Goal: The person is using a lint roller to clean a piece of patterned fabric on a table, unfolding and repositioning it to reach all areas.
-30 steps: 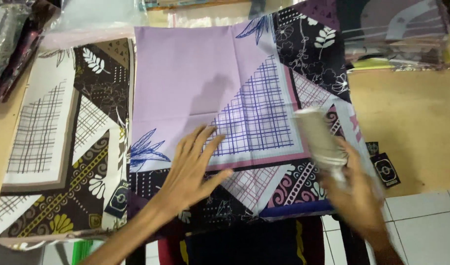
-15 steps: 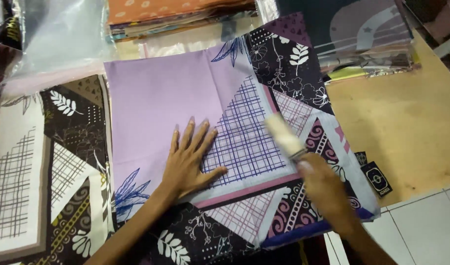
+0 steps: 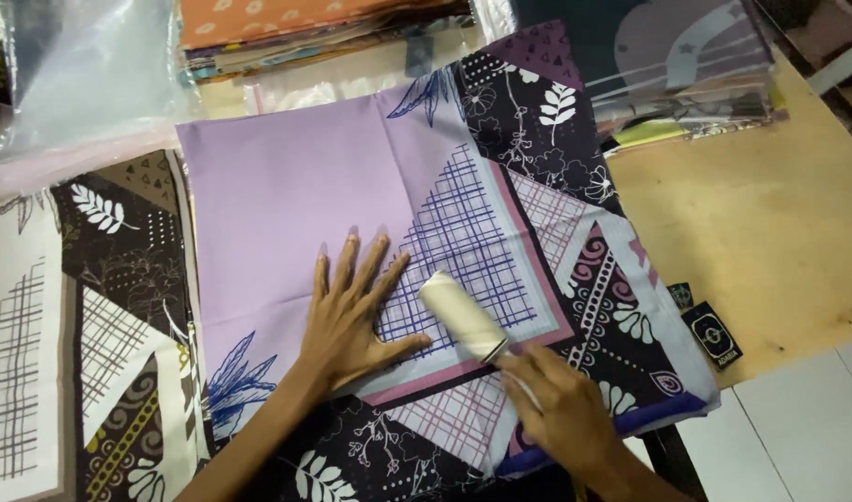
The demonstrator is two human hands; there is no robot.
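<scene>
The left hand (image 3: 352, 321) lies flat, fingers spread, on the lilac cloth (image 3: 286, 195) (patterned at its edges). The right hand (image 3: 561, 409) grips the lint roller (image 3: 461, 316), which rests on the cloth's checked patch.

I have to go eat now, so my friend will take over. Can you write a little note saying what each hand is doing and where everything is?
Left hand: open, pressed flat on the folded lilac patterned cloth, fingers spread.
Right hand: closed on the handle of a white lint roller, whose roll lies on the cloth's checked part, just right of the left thumb.
The cloth lies flat on the wooden table, its near edge hanging over. A similar brown and cream cloth lies to the left; stacks of folded fabric sit behind.
Done: cloth folded and smoothed.
Left: how much has been rolled cannot be told.
</scene>
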